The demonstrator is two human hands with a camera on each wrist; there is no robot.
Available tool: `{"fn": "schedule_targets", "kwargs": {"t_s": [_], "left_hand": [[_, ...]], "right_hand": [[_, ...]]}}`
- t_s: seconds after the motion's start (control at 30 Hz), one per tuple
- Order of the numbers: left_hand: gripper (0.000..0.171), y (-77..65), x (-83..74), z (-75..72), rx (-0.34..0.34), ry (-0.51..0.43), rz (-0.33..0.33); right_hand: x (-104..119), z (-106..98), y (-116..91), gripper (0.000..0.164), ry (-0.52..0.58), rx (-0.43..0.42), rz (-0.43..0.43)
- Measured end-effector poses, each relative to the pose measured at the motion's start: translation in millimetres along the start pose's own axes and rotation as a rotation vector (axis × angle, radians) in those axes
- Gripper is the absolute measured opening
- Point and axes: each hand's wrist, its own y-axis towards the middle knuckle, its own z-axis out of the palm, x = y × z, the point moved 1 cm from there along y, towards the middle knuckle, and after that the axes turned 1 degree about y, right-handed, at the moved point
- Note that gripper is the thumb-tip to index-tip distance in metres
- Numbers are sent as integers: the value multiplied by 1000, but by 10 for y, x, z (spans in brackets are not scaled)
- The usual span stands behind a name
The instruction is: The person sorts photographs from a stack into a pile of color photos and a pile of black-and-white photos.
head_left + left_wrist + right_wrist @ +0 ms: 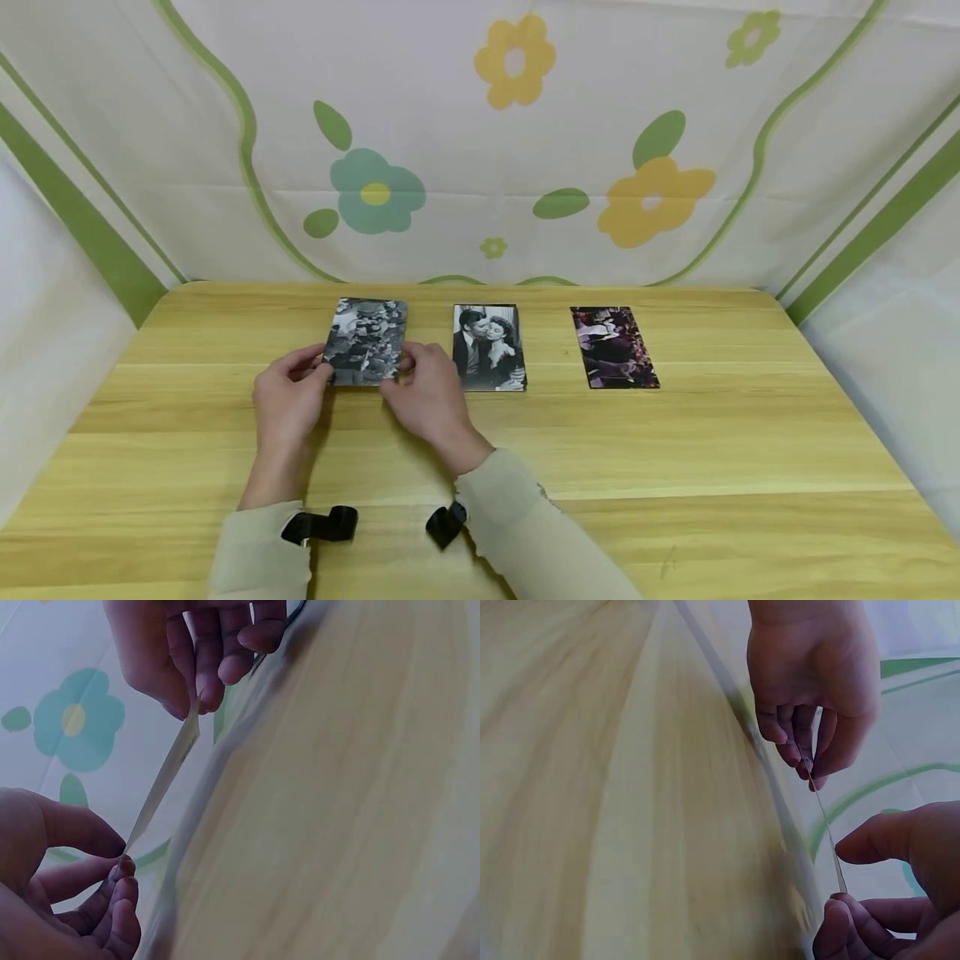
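Note:
A black-and-white photo card [367,342] showing a crowded scene is held by its two sides on the left part of the table. At its left edge, my left hand [288,400] pinches the lower corner between thumb and fingers. My right hand [431,392] grips the opposite edge near the bottom. Both wrist views show the card [161,787] nearly edge-on as a thin strip between the hands. Close to the right hand lies another black-and-white photo card [489,350] with a couple on it; a dark edge peeks out beneath.
Farther right, a dark purple-toned photo card [617,348] lies flat on the wooden table [675,467]. A white curtain [450,117] with flowers and green lines rises behind the table's back edge. Black straps with small devices [333,523] sit at both wrists.

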Motion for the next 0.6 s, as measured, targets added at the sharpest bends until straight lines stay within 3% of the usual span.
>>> {"fn": "schedule_targets", "kwargs": {"t_s": [0.23, 0.6], "left_hand": [[38, 53, 63, -62, -20, -2, -39], [37, 70, 99, -41, -20, 91, -9]], "right_hand": [[65, 99, 34, 61, -48, 2, 2], [18, 180, 73, 63, -167, -7, 39]]}}
